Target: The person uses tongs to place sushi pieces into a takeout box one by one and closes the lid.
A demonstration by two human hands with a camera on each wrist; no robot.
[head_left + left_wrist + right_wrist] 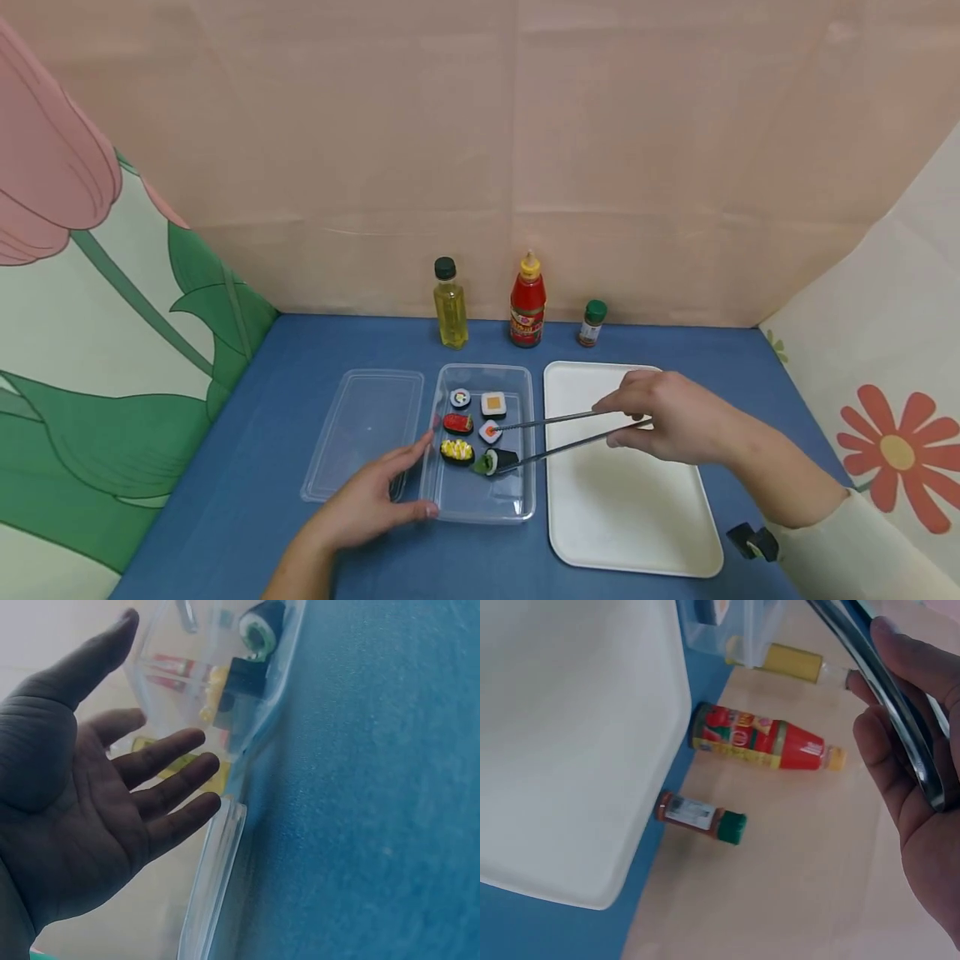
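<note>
Head view: right hand pinches long metal tongs, their tips closing on a dark seaweed-wrapped toy sushi roll inside the clear plastic container. Left hand, fingers relaxed and spread, steadies the container's edge. The roll looks light, rigid, possibly slippery; grip its sides mid-body.

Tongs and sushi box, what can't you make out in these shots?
- Tongs tips: head view too small to show whether they grip the green roll.
- Right hand: right wrist view cuts off the tips.
- Bottle labels: too small.
- Container contents: left wrist view blurred.
</note>
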